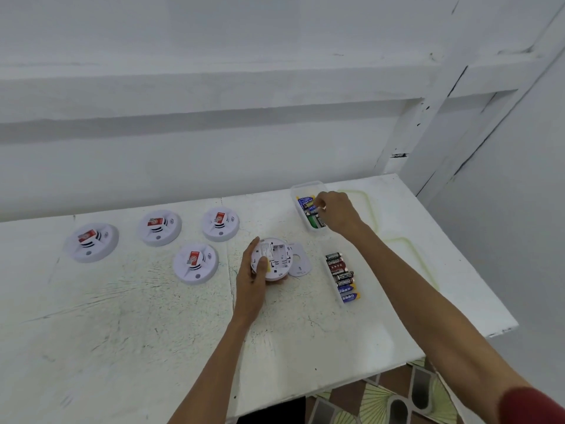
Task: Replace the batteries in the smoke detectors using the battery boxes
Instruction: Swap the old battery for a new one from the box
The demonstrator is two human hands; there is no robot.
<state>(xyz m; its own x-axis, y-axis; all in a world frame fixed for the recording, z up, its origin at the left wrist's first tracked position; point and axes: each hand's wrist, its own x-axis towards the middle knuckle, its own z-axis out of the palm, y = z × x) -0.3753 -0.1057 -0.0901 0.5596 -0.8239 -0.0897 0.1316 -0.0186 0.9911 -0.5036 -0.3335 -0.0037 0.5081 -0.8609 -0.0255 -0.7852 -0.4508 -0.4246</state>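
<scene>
A scuffed white counter (122,316) stands against a plain white wall, with patterned floor tiles (382,396) showing past its near edge. The left grip (253,276) is clasped round the rim of an upturned smoke detector (273,258), thumb laid across its back, holding it just above or on the counter near the middle. The detector's underside faces up and its battery bay is open. Touching or just beside its right edge lies a white cover plate (299,261), flat on the counter. The right grip (339,212) reaches into the far battery box (307,191), a clear tub at the back right, its fingertips (319,205) curled down among the blue, green and black batteries; whether they pinch one cannot be told. Nearer the person, under the right forearm, is the near battery box (342,278), holding a row of batteries lying side by side. Well to the left, four more detectors (195,264) sit face up, apart from each other, each with a red tag on top. A red sleeve (535,405) shows at the lower right corner.
</scene>
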